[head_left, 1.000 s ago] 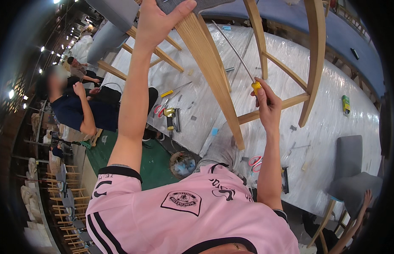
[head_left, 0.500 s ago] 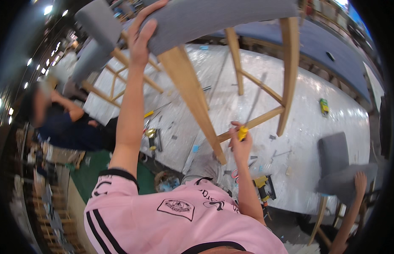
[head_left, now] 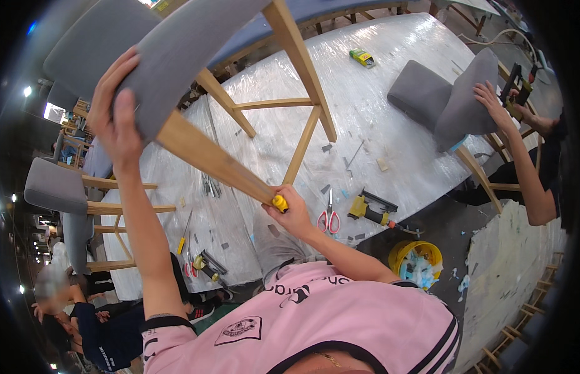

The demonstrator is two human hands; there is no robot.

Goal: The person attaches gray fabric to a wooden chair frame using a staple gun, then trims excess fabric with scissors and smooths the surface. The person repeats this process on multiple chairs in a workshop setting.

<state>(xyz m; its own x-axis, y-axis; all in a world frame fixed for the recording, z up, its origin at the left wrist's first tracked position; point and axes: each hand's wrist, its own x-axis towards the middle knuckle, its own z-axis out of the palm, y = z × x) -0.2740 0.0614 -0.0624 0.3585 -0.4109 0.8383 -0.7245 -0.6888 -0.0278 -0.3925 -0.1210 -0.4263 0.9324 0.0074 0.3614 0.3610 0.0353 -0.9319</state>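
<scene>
A grey upholstered chair [head_left: 184,56] with wooden legs is held tilted above the table at the left. My left hand [head_left: 118,115] is closed around the edge of its padded part, fingers on one face and thumb on the other. My right hand [head_left: 291,215] is closed on a yellow-handled screwdriver [head_left: 280,202] right at the end of the chair's nearest leg [head_left: 212,156]. The screwdriver's shaft is not plainly visible against the leg. Red-handled scissors [head_left: 328,219] and a yellow-and-black staple gun [head_left: 371,210] lie to the right of that hand.
The table [head_left: 389,159] is wrapped in clear film, with scraps and a green-yellow box [head_left: 363,58]. A co-worker's hand [head_left: 494,103] rests on another grey chair [head_left: 424,93]. A yellow bucket [head_left: 399,250] stands on the floor. More chairs [head_left: 59,187] and another person [head_left: 93,327] are at left.
The view has swung, bringing the bucket and the right-hand co-worker further in. The chair is tilted more, and my right hand with the screwdriver has come to the end of its near leg.
</scene>
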